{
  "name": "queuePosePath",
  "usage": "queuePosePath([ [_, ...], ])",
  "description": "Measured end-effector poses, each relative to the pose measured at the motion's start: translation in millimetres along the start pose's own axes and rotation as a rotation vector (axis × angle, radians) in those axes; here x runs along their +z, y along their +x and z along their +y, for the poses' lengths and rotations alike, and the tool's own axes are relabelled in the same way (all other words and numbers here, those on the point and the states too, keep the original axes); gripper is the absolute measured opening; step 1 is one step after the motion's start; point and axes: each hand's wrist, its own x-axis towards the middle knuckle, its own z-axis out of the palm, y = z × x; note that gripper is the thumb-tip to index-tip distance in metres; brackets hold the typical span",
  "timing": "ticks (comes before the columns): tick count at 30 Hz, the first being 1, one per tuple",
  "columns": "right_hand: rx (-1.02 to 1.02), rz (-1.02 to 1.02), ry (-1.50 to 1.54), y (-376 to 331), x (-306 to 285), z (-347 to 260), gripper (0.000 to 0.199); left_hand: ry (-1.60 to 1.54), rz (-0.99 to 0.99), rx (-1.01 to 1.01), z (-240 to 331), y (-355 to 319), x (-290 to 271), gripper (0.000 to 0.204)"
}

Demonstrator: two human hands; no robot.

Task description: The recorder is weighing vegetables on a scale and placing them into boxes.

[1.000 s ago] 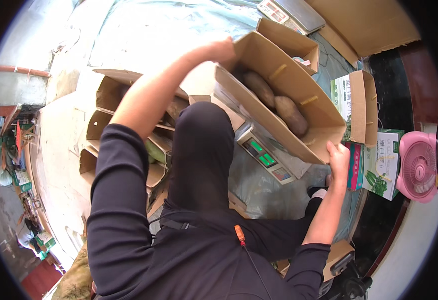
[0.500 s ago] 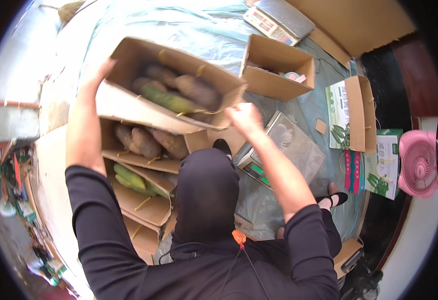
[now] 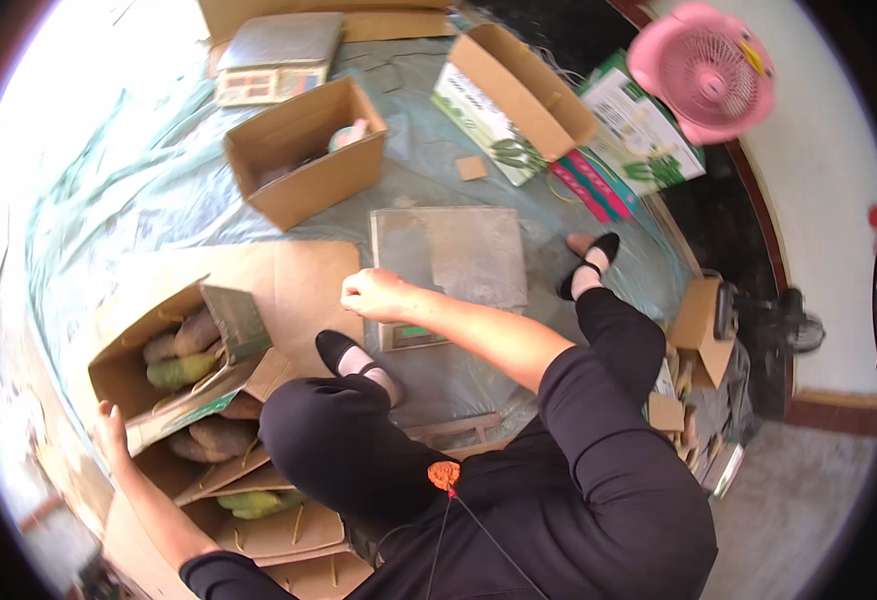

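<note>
My left hand (image 3: 110,437) lies against the near left corner of an open cardboard box (image 3: 173,420), fingers stretched out. Inside that box are brown oblong vegetables (image 3: 196,332) and a green one (image 3: 180,371). It stands at the front of a row of similar boxes; the one behind holds more brown vegetables (image 3: 213,438), and another holds long green ones (image 3: 258,503). Over the left edge of a flat floor scale (image 3: 448,255), my right hand (image 3: 374,295) is closed, its fingers curled; whether anything is in it is hidden.
A flat cardboard sheet (image 3: 303,290) lies beside the scale. Farther off are a small open box (image 3: 308,165) with items inside and a second scale (image 3: 280,60). Printed boxes (image 3: 513,95) and a pink fan (image 3: 703,75) stand at the right, a black fan (image 3: 793,322) nearer.
The box of vegetables, earlier held up in both hands, now rests at the front of the row. My right hand has let go of it and moved over the scale. The view has turned right.
</note>
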Motion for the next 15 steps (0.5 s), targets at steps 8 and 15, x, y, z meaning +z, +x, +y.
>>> queuePosePath([
  [8, 0.108, 0.083, 0.141, -117.9, -71.1, 74.4, 0.022, -0.690, -0.188, 0.382, 220.8, -119.2, -136.7, 0.033],
  [15, 0.110, 0.237, 0.116, -199.4, -113.7, 96.7, 0.020, -0.318, -0.261, 1.031, 419.5, -273.8, -163.5, 0.033],
])
